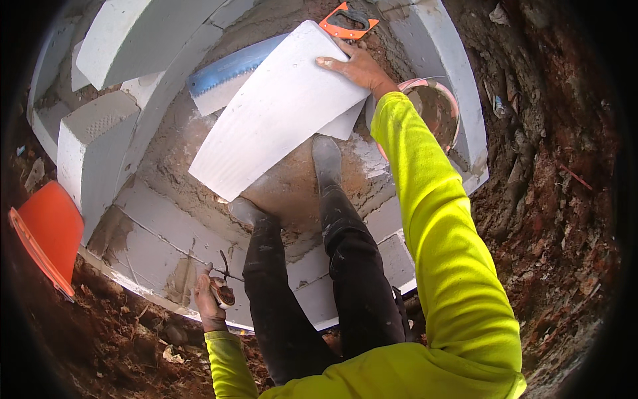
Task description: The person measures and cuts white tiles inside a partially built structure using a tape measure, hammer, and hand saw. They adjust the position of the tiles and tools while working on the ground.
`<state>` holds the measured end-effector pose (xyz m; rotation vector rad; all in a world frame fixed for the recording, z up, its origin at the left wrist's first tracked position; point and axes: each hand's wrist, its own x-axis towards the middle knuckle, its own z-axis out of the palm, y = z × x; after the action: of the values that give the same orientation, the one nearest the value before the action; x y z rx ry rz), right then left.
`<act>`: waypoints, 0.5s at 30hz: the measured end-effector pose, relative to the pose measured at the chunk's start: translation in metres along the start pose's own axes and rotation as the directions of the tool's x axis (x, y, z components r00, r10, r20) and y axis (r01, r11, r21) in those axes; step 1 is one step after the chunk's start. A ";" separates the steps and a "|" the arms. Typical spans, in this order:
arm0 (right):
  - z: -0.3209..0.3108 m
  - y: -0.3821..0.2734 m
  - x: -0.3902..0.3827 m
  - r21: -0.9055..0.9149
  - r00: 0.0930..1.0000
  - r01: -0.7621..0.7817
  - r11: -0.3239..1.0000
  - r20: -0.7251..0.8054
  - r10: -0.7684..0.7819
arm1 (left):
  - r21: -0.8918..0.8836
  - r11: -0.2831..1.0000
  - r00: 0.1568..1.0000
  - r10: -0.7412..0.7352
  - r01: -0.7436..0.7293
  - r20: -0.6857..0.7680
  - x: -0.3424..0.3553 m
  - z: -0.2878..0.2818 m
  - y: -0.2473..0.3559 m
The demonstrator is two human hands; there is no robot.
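A white block (269, 116) is slanting from lower left to upper right, its long axis running away from the person, over a muddy floor (289, 193) ringed by a low wall (163, 216) of pale blocks, reddish soil (548, 219) lying outside. The right hand (359, 68) is gripping its far right end, most of it stretching leftward and nearer; the left hand (207, 302) is clasping a hand tool (224, 292).

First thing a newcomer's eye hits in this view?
Probably the big white block slanting across the upper middle, with the right hand at its upper right edge. Next, the bright yellow sleeve, running from the lower right up to that hand. Then two orange accents: a bucket at the far left and a saw handle just past the block's top end.
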<state>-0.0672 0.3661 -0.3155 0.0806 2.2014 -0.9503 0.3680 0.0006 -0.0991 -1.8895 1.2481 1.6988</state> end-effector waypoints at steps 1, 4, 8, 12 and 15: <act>-0.001 0.020 -0.010 -0.136 0.986 0.105 0.985 -0.118 -0.121 | 0.024 1.000 1.000 -0.001 0.001 0.031 0.000 0.003 0.002; -0.021 0.025 -0.062 -0.249 0.903 0.216 0.944 -0.316 -0.290 | 0.100 0.995 1.000 0.018 -0.018 0.000 -0.020 -0.007 0.008; -0.100 0.056 -0.114 -0.583 0.886 -0.075 0.809 -0.412 -0.214 | 0.214 0.977 0.999 0.011 -0.021 0.046 -0.036 -0.017 0.015; -0.139 0.083 -0.132 -0.667 0.949 -0.141 0.732 -0.301 -0.091 | 0.361 0.931 0.998 0.033 -0.051 0.055 -0.041 -0.019 0.007; -0.146 0.058 -0.170 -0.647 0.943 -0.218 0.730 -0.333 -0.014 | 0.410 0.911 0.995 0.007 -0.048 0.101 -0.055 -0.005 0.013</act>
<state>-0.0114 0.5400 -0.1736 0.0096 2.6826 -0.0075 0.3659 0.0111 -0.0437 -1.5271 1.4632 1.3821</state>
